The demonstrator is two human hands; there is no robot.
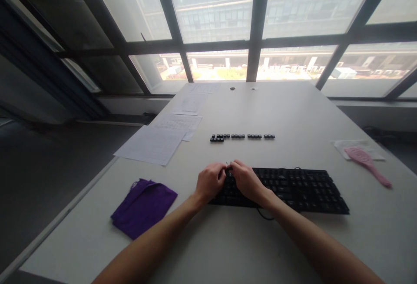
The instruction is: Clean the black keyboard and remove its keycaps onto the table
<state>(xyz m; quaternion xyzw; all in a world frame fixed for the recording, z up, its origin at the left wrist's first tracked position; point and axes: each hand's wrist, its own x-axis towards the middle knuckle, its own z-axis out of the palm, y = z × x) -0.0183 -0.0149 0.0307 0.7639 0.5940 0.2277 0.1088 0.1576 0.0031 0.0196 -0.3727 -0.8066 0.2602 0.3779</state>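
Note:
A black computer keyboard [293, 188] lies on the white table under both my hands. At its upper left corner, my left hand [211, 182] is closed, thumb and fingers pinched together. My right hand [246, 180] meets it there, its fingertips also pinched. A thin, bent wire piece [227, 163] pokes up between the fingertips; most of it is hidden. My hands cover the keys beneath them. Beyond the keyboard, several loose black keycaps [237, 136] stand in small groups along a row, with a short second row at the left end.
A folded purple cloth [143, 208] rests left of my left forearm. Printed paper sheets [153, 143] run along the table's left edge. On the right, a pink hairbrush [366, 164] lies partly on a clear plastic wrapper [345, 145]. Large windows [215, 6] stand behind the table [276, 110].

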